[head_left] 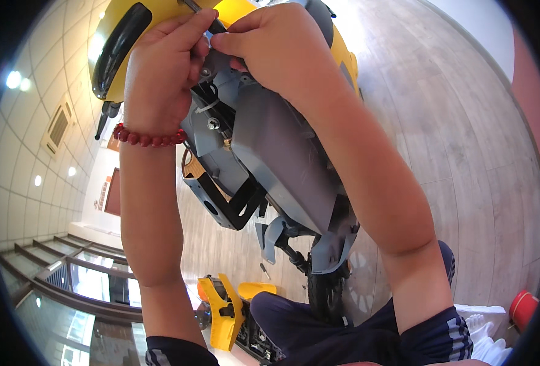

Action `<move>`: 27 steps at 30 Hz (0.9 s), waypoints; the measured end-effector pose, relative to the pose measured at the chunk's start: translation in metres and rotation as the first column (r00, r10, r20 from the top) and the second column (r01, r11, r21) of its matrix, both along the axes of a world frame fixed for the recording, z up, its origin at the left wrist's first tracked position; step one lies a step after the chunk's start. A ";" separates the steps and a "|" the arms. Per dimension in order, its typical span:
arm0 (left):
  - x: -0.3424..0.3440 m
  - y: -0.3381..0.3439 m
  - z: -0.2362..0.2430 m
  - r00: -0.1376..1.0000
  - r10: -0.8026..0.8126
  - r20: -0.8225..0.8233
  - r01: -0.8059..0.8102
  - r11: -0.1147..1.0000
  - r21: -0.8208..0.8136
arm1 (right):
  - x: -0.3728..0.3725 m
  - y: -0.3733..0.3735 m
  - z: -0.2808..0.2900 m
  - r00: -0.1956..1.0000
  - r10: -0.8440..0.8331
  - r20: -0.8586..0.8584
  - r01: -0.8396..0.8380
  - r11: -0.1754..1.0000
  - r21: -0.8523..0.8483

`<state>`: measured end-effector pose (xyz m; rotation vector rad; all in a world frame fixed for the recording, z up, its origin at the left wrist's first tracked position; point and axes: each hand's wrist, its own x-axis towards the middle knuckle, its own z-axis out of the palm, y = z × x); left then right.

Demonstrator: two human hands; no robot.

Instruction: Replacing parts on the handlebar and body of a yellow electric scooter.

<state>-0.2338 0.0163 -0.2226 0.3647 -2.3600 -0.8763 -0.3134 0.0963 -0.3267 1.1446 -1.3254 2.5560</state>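
Both my hands work at the top of a yellow vehicle (pixel 343 64) with grey and black parts. My left hand (pixel 163 73), a red bead bracelet at its wrist, has curled fingers gripping a dark rod-like piece (pixel 194 7). My right hand (pixel 276 49) is closed at the same piece, thumb and forefinger beside the left fingertips. Below them are a grey housing (pixel 276 158), a bolted fitting with a pale tie (pixel 213 122) and a black bracket (pixel 212 201). The exact contact between fingertips and piece is partly hidden.
A black tyre (pixel 325 287) lies below. Detached yellow panels (pixel 227 320) and a small tool (pixel 263 269) are on the wooden floor (pixel 465 183) at lower left. A red canister (pixel 522 308) and white cloth (pixel 489 344) sit at lower right, near my knees.
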 end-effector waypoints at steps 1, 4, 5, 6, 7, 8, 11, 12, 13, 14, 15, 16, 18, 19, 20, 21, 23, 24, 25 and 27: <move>0.000 -0.001 -0.001 1.000 -0.008 0.014 0.009 1.000 -0.014 | -0.001 0.004 0.001 0.997 0.071 0.020 -0.071 0.997 0.009; 0.001 -0.004 0.003 0.998 -0.050 0.027 0.050 0.999 -0.010 | -0.003 0.011 0.008 0.958 0.248 0.142 -0.263 0.959 0.101; 0.002 -0.005 0.003 0.999 -0.041 0.027 0.040 0.999 0.005 | -0.003 0.013 0.009 0.950 0.273 0.151 -0.289 0.952 0.100; 0.003 -0.006 0.004 0.999 -0.032 0.027 0.031 0.999 0.019 | -0.003 0.014 0.008 0.942 0.297 0.160 -0.314 0.944 0.097; 0.004 -0.007 0.004 0.999 -0.023 0.026 0.023 0.999 0.033 | -0.003 0.014 0.008 0.962 0.250 0.111 -0.260 0.962 0.088; 0.005 -0.008 0.004 0.999 -0.041 0.031 0.041 0.999 0.031 | -0.003 0.015 0.004 0.978 0.201 0.062 -0.205 0.976 0.077; 0.005 -0.010 0.006 0.997 -0.073 0.032 0.072 0.997 0.036 | 0.001 0.005 -0.001 0.998 -0.057 -0.035 0.060 0.994 0.088; 0.004 -0.010 0.006 0.997 -0.069 0.023 0.068 0.997 0.048 | 0.003 0.000 -0.001 0.985 -0.160 -0.060 0.165 0.982 0.097; 0.003 -0.011 0.006 0.998 -0.066 0.015 0.065 0.996 0.061 | 0.005 -0.006 -0.003 0.966 -0.242 -0.093 0.248 0.967 0.061; 0.003 -0.010 0.007 0.997 -0.072 0.021 0.070 0.994 0.080 | 0.006 -0.011 -0.004 0.938 -0.323 -0.127 0.328 0.944 0.023; 0.002 -0.010 0.007 0.997 -0.078 0.028 0.075 0.992 0.098 | 0.007 -0.016 -0.005 0.902 -0.402 -0.157 0.404 0.914 -0.020; 0.002 -0.009 0.007 0.996 -0.084 0.035 0.080 0.990 0.115 | 0.010 -0.022 -0.005 0.859 -0.490 -0.148 0.487 0.871 -0.057; 0.001 -0.007 0.004 0.999 -0.038 0.014 0.037 0.995 0.095 | 0.014 -0.030 -0.005 0.778 -0.618 -0.113 0.616 0.786 -0.057; 0.000 -0.006 0.003 0.998 -0.057 0.019 0.055 0.996 0.075 | 0.015 -0.033 -0.004 0.784 -0.611 -0.109 0.605 0.791 -0.089; 0.002 -0.005 0.004 0.999 -0.039 0.019 0.037 0.995 0.091 | 0.015 -0.035 -0.004 0.812 -0.575 -0.098 0.573 0.818 -0.054; 0.003 -0.004 0.005 0.997 -0.063 0.039 0.059 0.994 0.094 | 0.015 -0.036 -0.003 0.820 -0.564 -0.093 0.560 0.826 -0.064; 0.003 -0.002 0.005 0.995 -0.084 0.059 0.078 0.992 0.097 | 0.013 -0.035 -0.003 0.860 -0.505 -0.069 0.499 0.862 -0.088; 0.002 -0.002 0.004 0.996 -0.079 0.051 0.074 0.992 0.097 | 0.012 -0.034 -0.002 0.869 -0.490 -0.064 0.483 0.870 -0.100; 0.002 -0.002 0.004 0.996 -0.074 0.044 0.069 0.993 0.098 | 0.010 -0.033 -0.002 0.899 -0.434 -0.051 0.428 0.898 -0.102; 0.002 -0.003 0.003 0.995 -0.087 0.040 0.083 0.992 0.100 | 0.008 -0.029 -0.003 0.948 -0.318 -0.017 0.317 0.947 -0.060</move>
